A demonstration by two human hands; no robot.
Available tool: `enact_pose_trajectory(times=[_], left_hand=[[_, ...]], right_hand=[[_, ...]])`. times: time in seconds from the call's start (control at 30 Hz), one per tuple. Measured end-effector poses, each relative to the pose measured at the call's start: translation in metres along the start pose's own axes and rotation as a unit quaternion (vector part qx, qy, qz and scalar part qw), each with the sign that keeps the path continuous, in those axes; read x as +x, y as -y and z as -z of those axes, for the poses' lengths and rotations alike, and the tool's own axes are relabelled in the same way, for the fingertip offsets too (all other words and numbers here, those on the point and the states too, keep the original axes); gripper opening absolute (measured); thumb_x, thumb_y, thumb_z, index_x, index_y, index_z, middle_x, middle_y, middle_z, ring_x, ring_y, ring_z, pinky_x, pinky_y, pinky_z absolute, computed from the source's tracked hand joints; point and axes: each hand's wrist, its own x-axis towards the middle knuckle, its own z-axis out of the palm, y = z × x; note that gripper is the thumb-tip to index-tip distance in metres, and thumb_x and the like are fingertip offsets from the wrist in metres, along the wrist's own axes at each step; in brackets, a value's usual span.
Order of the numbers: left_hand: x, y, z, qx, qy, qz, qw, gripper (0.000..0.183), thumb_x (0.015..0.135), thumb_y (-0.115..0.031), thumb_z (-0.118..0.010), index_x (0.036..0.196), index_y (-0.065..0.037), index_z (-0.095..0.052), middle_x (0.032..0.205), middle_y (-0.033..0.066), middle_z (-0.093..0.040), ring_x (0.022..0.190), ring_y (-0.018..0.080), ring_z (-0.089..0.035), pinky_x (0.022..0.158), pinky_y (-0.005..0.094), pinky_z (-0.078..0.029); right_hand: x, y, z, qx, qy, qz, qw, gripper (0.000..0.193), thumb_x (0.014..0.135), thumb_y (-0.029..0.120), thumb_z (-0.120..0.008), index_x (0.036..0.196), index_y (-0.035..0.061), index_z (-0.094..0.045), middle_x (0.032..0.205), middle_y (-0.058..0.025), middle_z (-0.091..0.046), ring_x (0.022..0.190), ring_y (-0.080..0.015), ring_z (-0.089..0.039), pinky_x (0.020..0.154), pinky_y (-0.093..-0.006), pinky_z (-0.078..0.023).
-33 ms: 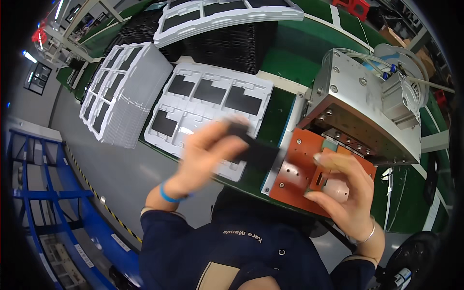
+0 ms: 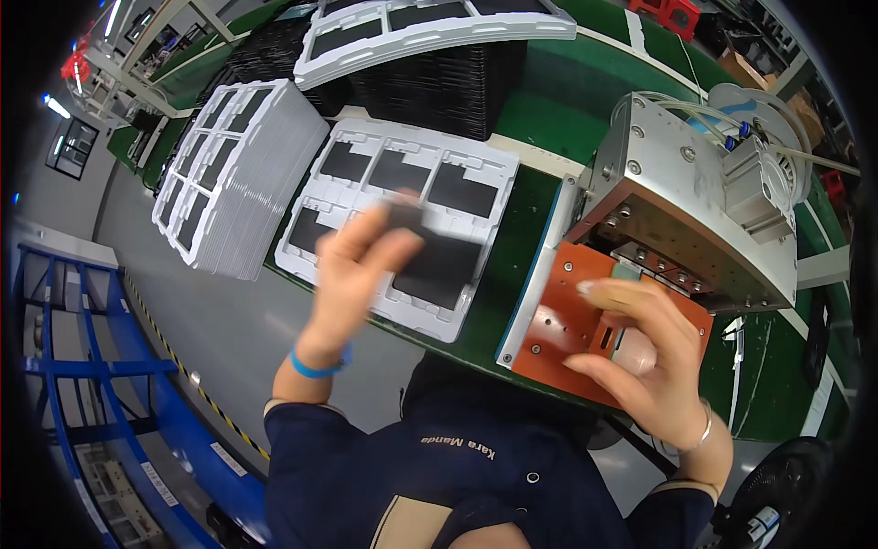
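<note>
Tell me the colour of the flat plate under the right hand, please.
The flat plate under the right hand is orange-red, seen in the head view.

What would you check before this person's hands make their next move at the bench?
1. Left hand grips the dark flat piece: ok, though blurred.
2. White tray lies flat on the green bench: ok.
3. Free slot in the tray: cannot tell, the hand hides part.
4. Right hand rests at the orange plate: ok.
5. Small pale part under its fingers seated: cannot tell.

Head-worn fisheye, close, looking down
</note>
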Motion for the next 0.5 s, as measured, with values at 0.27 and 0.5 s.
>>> enact_pose_trajectory(times=[0.27, 0.5], left_hand=[[-0.004, 0.112, 0.116, 0.286, -0.141, 0.022, 0.948, 0.032, 0.084, -0.01, -0.078, 0.113, 0.001, -0.072, 0.079, -0.0014, -0.061, 0.073, 0.0084, -0.051, 0.066, 0.0247, -0.044], [0.0, 0.113, 0.126, 0.526, -0.185, -0.173, 0.812, 0.019, 0.076, -0.012, -0.081, 0.091, -0.005, -0.074, 0.087, 0.0048, -0.064, 0.091, 0.0263, -0.055, 0.079, 0.0364, -0.046]], right_hand=[[0.083, -0.038, -0.12, -0.194, 0.305, 0.068, 0.93, 0.031, 0.083, 0.025, -0.075, 0.1, -0.0006, -0.07, 0.092, -0.0178, -0.069, 0.094, -0.0347, -0.066, 0.084, -0.0434, -0.052], [0.107, -0.044, -0.174, -0.337, 0.39, -0.03, 0.856, 0.042, 0.072, 0.039, -0.085, 0.087, 0.0021, -0.074, 0.086, -0.0144, -0.072, 0.091, -0.0285, -0.069, 0.083, -0.0423, -0.05]])
